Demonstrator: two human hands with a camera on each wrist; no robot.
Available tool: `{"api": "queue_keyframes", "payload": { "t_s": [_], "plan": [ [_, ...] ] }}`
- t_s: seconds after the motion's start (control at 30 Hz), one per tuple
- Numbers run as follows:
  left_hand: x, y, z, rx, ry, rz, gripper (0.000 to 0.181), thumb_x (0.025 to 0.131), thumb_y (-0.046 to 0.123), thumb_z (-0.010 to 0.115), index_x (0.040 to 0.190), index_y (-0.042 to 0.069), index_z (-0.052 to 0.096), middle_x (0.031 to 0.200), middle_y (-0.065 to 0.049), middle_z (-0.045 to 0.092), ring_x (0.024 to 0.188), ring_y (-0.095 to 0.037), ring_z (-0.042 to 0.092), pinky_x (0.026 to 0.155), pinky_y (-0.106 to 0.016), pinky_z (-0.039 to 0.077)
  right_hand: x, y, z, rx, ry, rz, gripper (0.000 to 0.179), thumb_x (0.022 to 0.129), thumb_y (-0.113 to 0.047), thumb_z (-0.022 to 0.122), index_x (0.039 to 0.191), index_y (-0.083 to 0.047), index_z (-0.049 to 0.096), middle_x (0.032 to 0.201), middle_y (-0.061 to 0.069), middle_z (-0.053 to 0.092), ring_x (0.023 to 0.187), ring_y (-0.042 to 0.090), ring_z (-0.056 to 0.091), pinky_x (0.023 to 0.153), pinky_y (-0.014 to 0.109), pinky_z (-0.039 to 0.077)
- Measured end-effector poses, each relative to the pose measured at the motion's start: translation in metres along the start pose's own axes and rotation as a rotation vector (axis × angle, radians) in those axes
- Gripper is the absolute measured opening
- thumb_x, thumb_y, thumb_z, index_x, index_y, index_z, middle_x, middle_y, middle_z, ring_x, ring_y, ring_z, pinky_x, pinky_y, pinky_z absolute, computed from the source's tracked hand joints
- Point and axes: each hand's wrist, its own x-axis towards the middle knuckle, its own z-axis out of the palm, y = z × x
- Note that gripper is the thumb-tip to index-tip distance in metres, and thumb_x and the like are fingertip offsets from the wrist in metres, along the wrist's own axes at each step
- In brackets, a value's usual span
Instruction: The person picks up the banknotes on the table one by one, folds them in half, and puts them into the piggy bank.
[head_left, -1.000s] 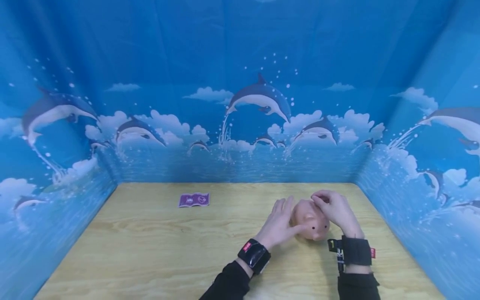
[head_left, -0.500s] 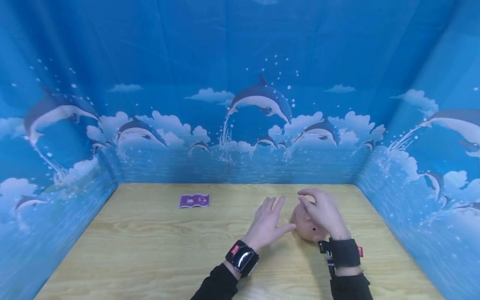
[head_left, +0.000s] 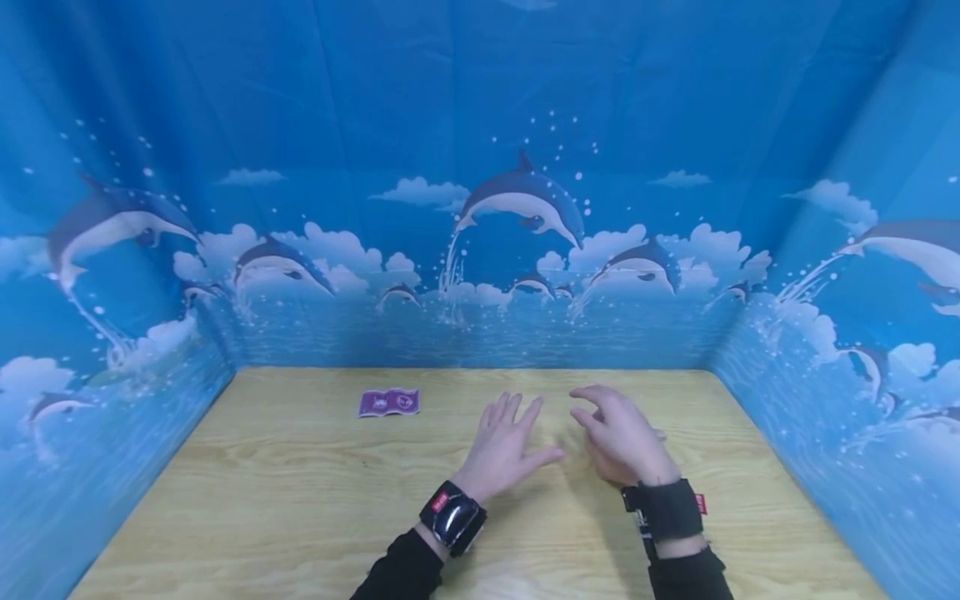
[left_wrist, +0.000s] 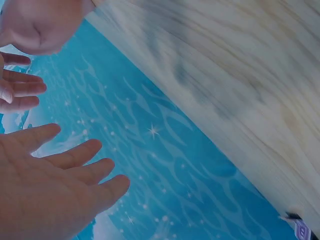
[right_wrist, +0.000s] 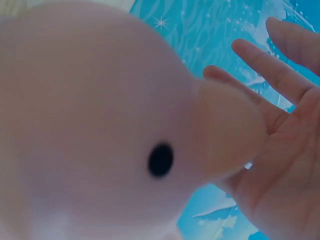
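A pink piggy bank with black dot eyes [right_wrist: 100,100] looms large and blurred in the right wrist view. In the head view it is mostly covered by my right hand [head_left: 630,435], whose fingers are loosely bent with nothing between them. My left hand [head_left: 495,458] hovers over the table to the left, fingers spread, apart from the piggy bank. The left wrist view also shows the piggy bank [left_wrist: 42,25] at the top left, above the right hand's fingers [left_wrist: 22,90].
A purple printed slip like a banknote [head_left: 389,402] lies wavy at the back left of the wooden table [head_left: 300,500]. Blue curtains with dolphins [head_left: 517,200] stand around the back and both sides.
The right hand has lifted from the piggy bank's top and swung left across it, covering it. The left hand has let go of its side and drawn away to the left.
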Motion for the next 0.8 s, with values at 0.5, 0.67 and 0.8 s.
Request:
{"api": "queue_keyframes", "payload": {
  "t_s": [0.5,0.67,0.8],
  "plan": [
    [-0.018,-0.049,-0.015,0.022,0.028,-0.037,0.068,0.093,0.055,0.057,0.145,0.011,0.047,0.147,-0.023,0.044,0.137,-0.039,0.041,0.110,-0.059,0.039,0.000,-0.024,0.022,-0.067,-0.048,-0.073,0.033,0.098,-0.033,0.060,0.127,-0.018,0.065,0.128,0.005,0.066,0.119,0.026,0.061,0.101,0.050,0.049],
    [-0.023,-0.065,-0.020,0.022,0.026,-0.066,0.064,0.093,0.048,0.061,0.141,0.008,0.050,0.143,-0.026,0.048,0.133,-0.040,0.045,0.108,-0.058,0.040,0.000,-0.032,0.030,0.033,-0.100,-0.067,0.035,0.098,-0.023,0.061,0.131,-0.010,0.062,0.133,0.011,0.062,0.126,0.030,0.055,0.106,0.050,0.046],
    [-0.025,-0.080,-0.026,0.020,0.012,-0.116,0.064,0.094,0.047,0.061,0.142,0.007,0.049,0.144,-0.028,0.046,0.135,-0.044,0.042,0.111,-0.061,0.035,-0.001,-0.037,0.035,0.064,-0.137,-0.065,0.039,0.099,-0.022,0.059,0.135,-0.008,0.057,0.138,0.014,0.058,0.129,0.032,0.052,0.107,0.051,0.044]
  ]
}}
